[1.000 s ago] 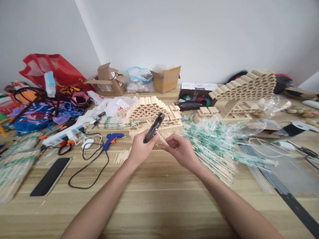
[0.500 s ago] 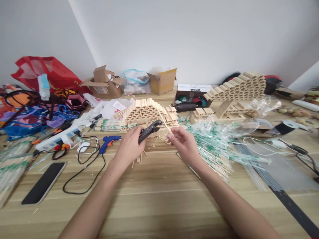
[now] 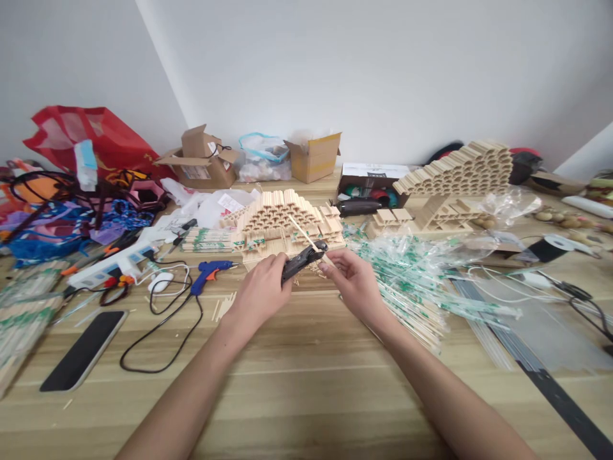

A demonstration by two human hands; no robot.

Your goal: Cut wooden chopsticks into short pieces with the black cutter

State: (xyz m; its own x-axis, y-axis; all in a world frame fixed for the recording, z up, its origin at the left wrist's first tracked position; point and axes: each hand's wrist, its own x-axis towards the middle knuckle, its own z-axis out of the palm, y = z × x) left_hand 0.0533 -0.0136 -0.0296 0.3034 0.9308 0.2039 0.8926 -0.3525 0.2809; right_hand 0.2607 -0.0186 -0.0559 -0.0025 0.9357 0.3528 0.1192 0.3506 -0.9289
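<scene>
I'm watching my left hand (image 3: pixel 258 299) clenching black handheld cutting pliers (image 3: pixel 301 262) just in front of a stacked pale-wood chopstick lattice (image 3: pixel 282 220), while my right hand (image 3: pixel 357 287) is pinching a thin wooden chopstick (image 3: pixel 306 237), which is crossing the pliers' head. A blue-and-orange hot glue gun (image 3: pixel 208 273) is lying left on the light wooden table (image 3: pixel 306 396).
</scene>
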